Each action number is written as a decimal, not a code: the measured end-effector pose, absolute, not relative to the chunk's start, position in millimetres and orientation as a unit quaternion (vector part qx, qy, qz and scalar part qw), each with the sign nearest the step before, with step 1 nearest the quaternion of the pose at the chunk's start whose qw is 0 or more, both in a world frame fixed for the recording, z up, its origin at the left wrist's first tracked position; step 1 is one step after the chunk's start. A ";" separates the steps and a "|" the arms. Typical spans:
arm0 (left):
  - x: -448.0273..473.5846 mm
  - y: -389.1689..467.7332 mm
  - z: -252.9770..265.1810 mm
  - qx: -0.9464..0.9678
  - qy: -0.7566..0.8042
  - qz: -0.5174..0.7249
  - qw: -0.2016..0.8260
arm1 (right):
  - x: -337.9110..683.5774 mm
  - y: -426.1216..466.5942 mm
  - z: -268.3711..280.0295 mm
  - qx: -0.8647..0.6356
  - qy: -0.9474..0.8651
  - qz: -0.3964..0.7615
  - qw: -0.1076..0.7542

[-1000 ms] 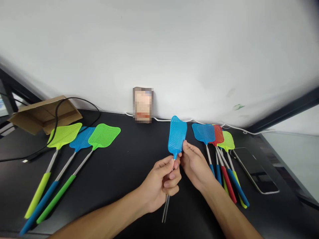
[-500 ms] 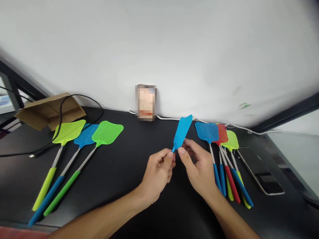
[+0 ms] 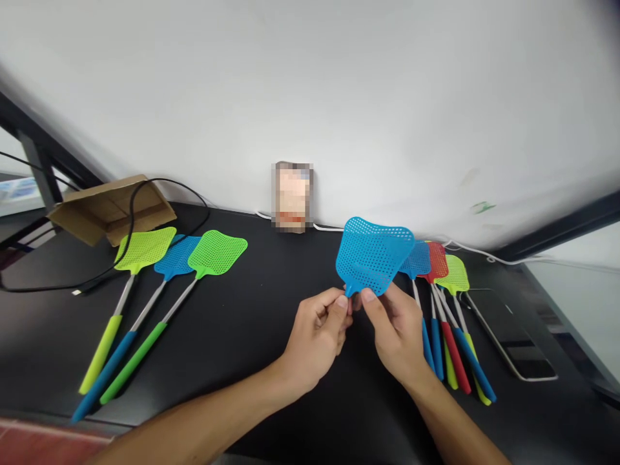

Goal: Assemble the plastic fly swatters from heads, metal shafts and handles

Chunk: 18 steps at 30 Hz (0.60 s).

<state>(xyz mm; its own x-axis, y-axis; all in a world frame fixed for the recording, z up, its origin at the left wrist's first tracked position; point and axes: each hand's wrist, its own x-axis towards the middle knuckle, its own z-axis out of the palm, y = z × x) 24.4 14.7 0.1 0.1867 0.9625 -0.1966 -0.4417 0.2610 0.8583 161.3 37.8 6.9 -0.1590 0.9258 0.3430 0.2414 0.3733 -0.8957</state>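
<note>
A blue fly swatter head (image 3: 374, 255) is held up over the table, its perforated face turned toward me. My left hand (image 3: 322, 329) pinches the narrow neck at its base. The thumb and fingers of my right hand (image 3: 394, 326) grip the lower edge of the same head. No handle shows below my fingers. To the left lie a yellow-green fly swatter (image 3: 101, 352), a blue one (image 3: 109, 368) and a green one (image 3: 138, 358), all with metal shafts. Several more lie bunched at right, including a red fly swatter (image 3: 455, 358), partly overlapping.
A smartphone (image 3: 513, 336) lies right of the bunched swatters. An open cardboard box (image 3: 111, 210) and a black cable (image 3: 132, 223) are at the back left. A blurred-out small item (image 3: 292, 197) leans against the white wall (image 3: 310, 84). A white cable (image 3: 513, 261) runs along the wall.
The blue swatter head has turned from nearly edge-on to face me broadly. Both hands keep their hold on it. The whole view has shifted slightly.
</note>
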 end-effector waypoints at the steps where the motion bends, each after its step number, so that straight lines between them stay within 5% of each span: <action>1: 23.7 14.6 1.0 0.334 0.380 0.508 0.697 | 161.9 39.1 5.5 -0.424 -0.667 0.377 0.483; 9: 23.1 7.4 10.9 0.288 0.299 0.491 0.766 | 154.9 48.5 -1.6 -0.391 -0.525 0.585 0.479; 18: 21.2 3.2 11.2 0.159 0.125 0.366 0.908 | 157.5 43.3 3.3 -0.295 -0.445 0.693 0.484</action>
